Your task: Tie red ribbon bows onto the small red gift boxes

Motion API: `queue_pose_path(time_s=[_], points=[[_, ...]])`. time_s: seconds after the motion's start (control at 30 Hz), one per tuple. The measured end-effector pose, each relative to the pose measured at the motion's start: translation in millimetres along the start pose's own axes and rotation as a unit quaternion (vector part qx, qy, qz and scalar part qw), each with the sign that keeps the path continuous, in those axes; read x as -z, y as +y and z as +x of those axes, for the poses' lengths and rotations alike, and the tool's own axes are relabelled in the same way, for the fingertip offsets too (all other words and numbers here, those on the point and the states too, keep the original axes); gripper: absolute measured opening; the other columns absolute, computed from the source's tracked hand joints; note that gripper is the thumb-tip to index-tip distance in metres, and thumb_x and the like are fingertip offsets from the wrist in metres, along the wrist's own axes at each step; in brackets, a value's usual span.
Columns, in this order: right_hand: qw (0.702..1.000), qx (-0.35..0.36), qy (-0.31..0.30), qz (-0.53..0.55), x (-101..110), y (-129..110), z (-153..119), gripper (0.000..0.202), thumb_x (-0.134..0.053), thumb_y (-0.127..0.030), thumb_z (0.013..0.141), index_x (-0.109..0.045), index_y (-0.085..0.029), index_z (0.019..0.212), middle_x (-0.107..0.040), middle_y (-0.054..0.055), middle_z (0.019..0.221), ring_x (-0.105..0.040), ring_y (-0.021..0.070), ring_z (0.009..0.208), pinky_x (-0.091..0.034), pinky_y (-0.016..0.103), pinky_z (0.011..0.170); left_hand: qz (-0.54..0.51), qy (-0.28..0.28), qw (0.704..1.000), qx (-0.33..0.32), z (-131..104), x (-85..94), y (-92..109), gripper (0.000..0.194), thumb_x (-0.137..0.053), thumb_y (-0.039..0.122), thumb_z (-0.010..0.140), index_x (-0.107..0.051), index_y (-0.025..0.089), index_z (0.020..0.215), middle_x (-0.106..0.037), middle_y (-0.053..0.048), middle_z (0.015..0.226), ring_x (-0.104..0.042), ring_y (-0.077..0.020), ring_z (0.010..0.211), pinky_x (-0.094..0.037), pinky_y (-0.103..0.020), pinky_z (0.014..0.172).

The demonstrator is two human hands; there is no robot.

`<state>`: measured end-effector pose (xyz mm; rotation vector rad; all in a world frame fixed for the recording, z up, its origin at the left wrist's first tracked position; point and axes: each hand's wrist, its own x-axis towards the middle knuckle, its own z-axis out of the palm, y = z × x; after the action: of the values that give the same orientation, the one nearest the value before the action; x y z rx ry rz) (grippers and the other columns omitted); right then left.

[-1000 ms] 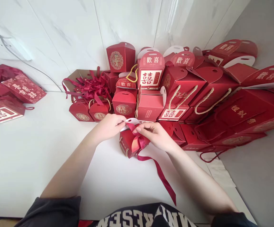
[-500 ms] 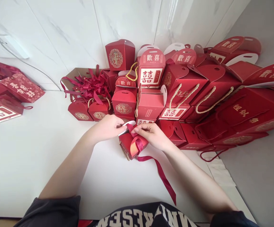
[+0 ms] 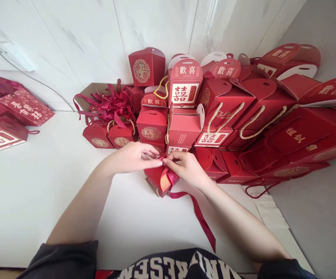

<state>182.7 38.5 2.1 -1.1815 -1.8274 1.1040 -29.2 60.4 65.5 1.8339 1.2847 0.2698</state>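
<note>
A small red gift box (image 3: pixel 156 179) rests on the white table between my hands, its top flaps drawn together and a gold cord along its near left side. Dark red ribbon (image 3: pixel 197 211) passes through the top, and its long tail trails over the table to the right. My left hand (image 3: pixel 133 158) holds the top of the box from the left, thumb in front and fingers behind the flap. From the right, my right hand (image 3: pixel 185 166) pinches the ribbon at the top. Fingertips of both hands nearly meet there and hide part of the ribbon.
Stacked red boxes (image 3: pixel 152 130) stand close behind my hands. More boxes and bags with rope handles (image 3: pixel 262 118) crowd the right. Loose ribbons (image 3: pixel 112 102) fill an open carton behind on the left. Ribboned boxes (image 3: pixel 25 108) sit far left, beneath a cable (image 3: pixel 30 73).
My left hand has moved slightly right, its thumb now across the box's front edge. The white inner flap has folded inward out of sight, and the ribbon is drawn up between the fingertips.
</note>
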Motion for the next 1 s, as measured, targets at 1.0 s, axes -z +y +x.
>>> queue_pose_path(time_s=[1.0], points=[[0.997,0.043,-0.062,-0.002,1,-3,-1,0.027,-0.053,-0.037,0.096,-0.07,-0.019,0.085,-0.071,0.001,0.086,-0.063,0.0164,0.079,-0.045,0.026,0.075,0.128,0.095,0.987,0.025,-8,10.7,4,0.019,-0.057,0.036,0.082,-0.068,0.021,0.079,-0.073,0.001,0.077,-0.063,-0.0168,0.068,-0.041,-0.023,0.059]])
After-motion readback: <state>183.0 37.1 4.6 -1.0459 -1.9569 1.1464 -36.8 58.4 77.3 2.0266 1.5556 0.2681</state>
